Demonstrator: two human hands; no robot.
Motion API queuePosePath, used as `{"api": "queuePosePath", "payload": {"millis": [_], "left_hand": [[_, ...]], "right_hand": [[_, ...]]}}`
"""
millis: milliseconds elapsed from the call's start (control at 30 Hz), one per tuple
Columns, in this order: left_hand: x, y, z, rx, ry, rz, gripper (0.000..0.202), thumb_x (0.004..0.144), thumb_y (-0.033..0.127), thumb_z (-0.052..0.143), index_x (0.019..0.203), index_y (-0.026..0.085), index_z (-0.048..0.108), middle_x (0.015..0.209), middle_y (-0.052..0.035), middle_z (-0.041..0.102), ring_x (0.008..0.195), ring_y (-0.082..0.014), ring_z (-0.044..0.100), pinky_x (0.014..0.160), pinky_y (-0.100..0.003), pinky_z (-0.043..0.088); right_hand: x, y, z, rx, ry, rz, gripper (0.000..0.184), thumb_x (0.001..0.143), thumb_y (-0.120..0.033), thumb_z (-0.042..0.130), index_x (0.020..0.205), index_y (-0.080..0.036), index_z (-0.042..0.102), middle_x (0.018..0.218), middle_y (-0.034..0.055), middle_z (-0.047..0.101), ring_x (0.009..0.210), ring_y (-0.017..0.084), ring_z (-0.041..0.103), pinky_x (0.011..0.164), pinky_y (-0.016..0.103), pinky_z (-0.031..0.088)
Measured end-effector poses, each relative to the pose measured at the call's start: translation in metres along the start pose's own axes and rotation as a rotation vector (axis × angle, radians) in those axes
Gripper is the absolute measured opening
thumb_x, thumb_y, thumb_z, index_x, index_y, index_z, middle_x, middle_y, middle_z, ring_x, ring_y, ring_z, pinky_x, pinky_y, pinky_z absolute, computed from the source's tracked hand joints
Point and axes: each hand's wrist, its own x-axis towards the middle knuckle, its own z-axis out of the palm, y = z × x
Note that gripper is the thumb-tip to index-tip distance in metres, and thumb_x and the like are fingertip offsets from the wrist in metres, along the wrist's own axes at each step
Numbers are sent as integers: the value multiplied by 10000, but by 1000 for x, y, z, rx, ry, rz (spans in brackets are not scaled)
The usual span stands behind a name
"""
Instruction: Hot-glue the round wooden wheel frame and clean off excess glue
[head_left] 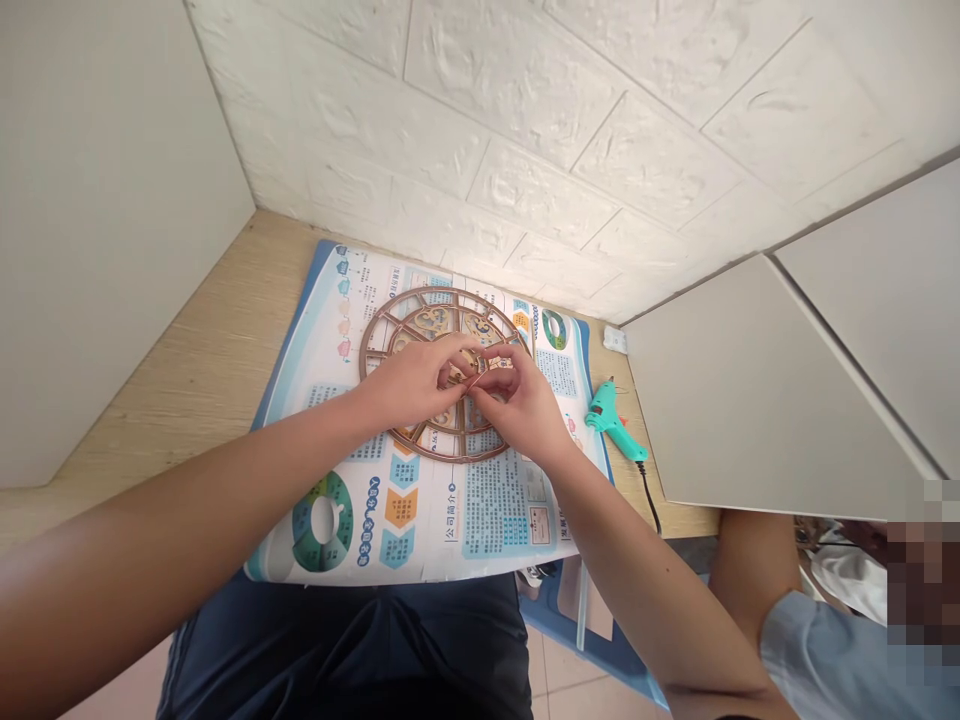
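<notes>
A round, brown openwork frame (397,432) with spokes and gold-and-blue patterned pieces lies on a printed sheet (442,560). Over its middle, my left hand (416,380) and my right hand (525,405) meet with bent fingers. Both hands pinch a small, thin piece (475,381) between their fingertips, too small to name for certain. My fingers and palms hide the frame's centre and part of its lower half.
A teal glue gun (616,425) with a black cord lies right of the sheet, near a small white packet (615,339). The wooden table (187,400) meets a white wall and side panels. Another person's arm (757,560) shows at lower right.
</notes>
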Motion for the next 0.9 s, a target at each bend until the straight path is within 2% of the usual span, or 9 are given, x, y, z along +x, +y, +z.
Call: {"api": "queuePosePath", "payload": {"millis": [167,300,433,600,733,800,900], "left_hand": [[-2,3,-2,-14,9,21,446,875,263,620,1313,238,543,1108,-22,767,756,-153,638,655,-287,476],[-2,4,-2,-54,6,11,438,909,288,622,1338,252,540,1070,-3,779,663,-132,625,630,-284,461],[-2,4,-1,-77,37,17,416,915,242,607,1328,278,578,1004,16,772,724,-143,661,640,-273,466],[-1,1,1,-58,110,-30,491,859,226,638,1341,237,550,915,19,723,637,-125,600,606,-273,469],[0,-1,1,-22,126,-29,495,829,196,628,1318,231,554,895,19,697,693,-138,611,639,-284,477],[0,-2,1,-8,134,-47,485,830,202,628,1309,227,557,902,15,701,717,-145,618,649,-290,477],[0,-3,1,-5,134,-72,470,843,217,626,1307,226,557,910,13,710,722,-147,618,650,-291,476]], "right_hand": [[-1,-1,-1,-30,-3,-11,339,849,-226,672,1151,-231,520,856,9,772,708,165,688,648,322,516],[-1,0,-2,-79,2,-25,313,889,-245,653,1169,-236,512,854,7,784,625,153,650,636,332,502],[-2,-3,1,-161,5,-52,397,892,-237,654,1259,-238,503,842,9,784,707,194,702,676,358,514],[-5,-3,5,-140,142,-78,569,868,-203,625,1403,-267,442,827,-11,734,693,195,677,672,373,524],[-5,3,-11,-121,266,-75,549,837,-184,560,1356,-250,393,780,-35,650,680,191,629,668,366,515],[-4,6,-28,-263,298,-8,518,825,-189,555,1319,-223,403,767,-26,646,666,201,615,647,364,492],[-2,6,-54,-705,270,88,423,810,-172,569,1228,-189,512,818,47,691,705,246,619,625,370,441]]}}
